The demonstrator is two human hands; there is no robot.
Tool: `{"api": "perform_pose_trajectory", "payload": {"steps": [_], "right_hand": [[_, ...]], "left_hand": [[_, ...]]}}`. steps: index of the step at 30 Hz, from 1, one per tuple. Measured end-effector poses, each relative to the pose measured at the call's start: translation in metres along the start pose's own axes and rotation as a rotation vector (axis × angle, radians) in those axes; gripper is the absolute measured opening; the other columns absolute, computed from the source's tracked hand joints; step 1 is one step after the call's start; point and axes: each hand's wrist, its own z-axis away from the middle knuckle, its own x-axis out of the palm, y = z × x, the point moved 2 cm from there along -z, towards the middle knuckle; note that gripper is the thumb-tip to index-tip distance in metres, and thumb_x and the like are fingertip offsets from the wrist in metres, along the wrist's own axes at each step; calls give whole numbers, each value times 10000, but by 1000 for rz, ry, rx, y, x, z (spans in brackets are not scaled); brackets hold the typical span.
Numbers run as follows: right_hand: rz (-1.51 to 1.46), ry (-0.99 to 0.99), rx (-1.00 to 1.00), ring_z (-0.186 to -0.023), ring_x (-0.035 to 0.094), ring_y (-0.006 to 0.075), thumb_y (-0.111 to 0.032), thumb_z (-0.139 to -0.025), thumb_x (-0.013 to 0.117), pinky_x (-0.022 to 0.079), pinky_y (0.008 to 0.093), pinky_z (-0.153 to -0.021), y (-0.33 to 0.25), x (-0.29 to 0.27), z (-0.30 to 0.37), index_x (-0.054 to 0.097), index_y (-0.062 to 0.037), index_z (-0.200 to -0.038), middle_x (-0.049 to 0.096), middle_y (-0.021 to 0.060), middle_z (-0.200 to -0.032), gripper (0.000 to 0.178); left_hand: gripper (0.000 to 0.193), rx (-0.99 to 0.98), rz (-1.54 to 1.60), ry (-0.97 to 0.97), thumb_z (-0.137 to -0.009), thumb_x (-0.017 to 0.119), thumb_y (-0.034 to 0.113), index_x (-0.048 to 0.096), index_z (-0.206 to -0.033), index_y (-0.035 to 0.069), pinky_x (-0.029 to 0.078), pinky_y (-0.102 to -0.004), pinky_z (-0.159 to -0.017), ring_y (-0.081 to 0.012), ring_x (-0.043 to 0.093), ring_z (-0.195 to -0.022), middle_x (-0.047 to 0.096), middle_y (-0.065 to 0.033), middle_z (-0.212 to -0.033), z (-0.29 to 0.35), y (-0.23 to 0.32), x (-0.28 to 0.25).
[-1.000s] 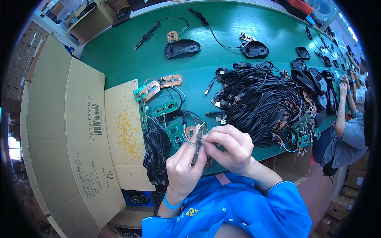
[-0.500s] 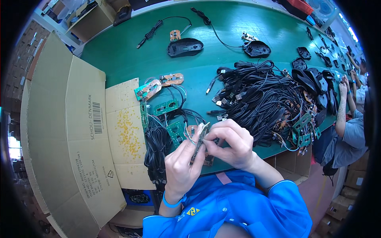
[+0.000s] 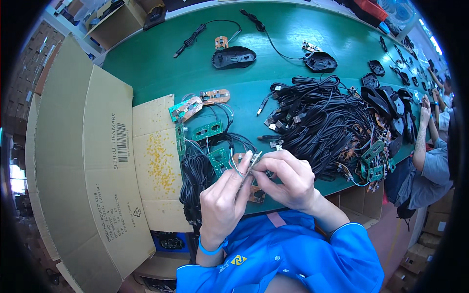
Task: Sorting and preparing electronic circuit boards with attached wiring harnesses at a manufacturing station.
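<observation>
Between my two hands a small circuit board [image 3: 254, 159] is held nearly edge-on, with thin wires beside it. My left hand [image 3: 222, 202] pinches it from the left between thumb and fingers. My right hand [image 3: 289, 181] is closed at its right side, thumb and fingertips pressed against the board. The fingers hide most of its face. Just beyond my left hand lie green circuit boards [image 3: 207, 131] and orange-brown ones [image 3: 215, 96], joined to thin wires. A coiled bundle of black cables [image 3: 195, 178] lies left of my left hand.
A big heap of black USB cables [image 3: 312, 122] lies right of centre, beside black mouse shells [image 3: 386, 100]. Farther back are two open mouse bottoms [image 3: 233, 57] with boards and cables. A cardboard box [image 3: 100, 146] stands left, yellow bits on its flap [image 3: 163, 195]. A co-worker [image 3: 430, 156] is at right.
The board between my hands has tilted a little farther to the right at its top, and my fingers have shifted slightly on it. The whole view has moved slightly.
</observation>
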Motion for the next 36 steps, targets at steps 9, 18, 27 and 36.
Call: {"api": "perform_pose_trajectory", "payload": {"steps": [9, 18, 27, 36], "right_hand": [[112, -39, -59, -554, 527, 150, 63, -629, 702, 407, 222, -432, -3, 1, -2, 617, -9, -826, 626, 98, -846, 225], [101, -57, -52, -656, 556, 171, 57, -631, 703, 448, 243, -496, 0, -1, -3, 601, -23, -823, 614, 81, -821, 232], [67, -86, 45, -677, 527, 151, 37, -638, 705, 440, 252, -539, 2, -13, -29, 609, -55, -820, 606, 29, -802, 225], [312, -758, -379, -589, 575, 246, -100, -638, 624, 438, 335, -464, -45, 142, -109, 604, -57, -658, 626, 115, -682, 51]], "left_hand": [[480, -27, 4, -76, -794, 654, -55, 600, -1267, 9, 468, -290, -518, -167, 564, -576, 671, -110, -872, 1, 0, -4], [409, -199, 203, -101, -835, 633, -34, 596, -1243, -26, 481, -279, -513, -155, 601, -597, 668, -120, -844, 5, 3, -1], [221, -749, 870, -112, -946, 553, 68, 596, -1114, -68, 514, -245, -506, -170, 634, -553, 661, -145, -770, 4, -9, 1], [155, -793, 720, -321, -931, 504, 30, 615, -960, -74, 520, -257, -520, -186, 642, -596, 658, -127, -710, 29, -25, 21]]}}
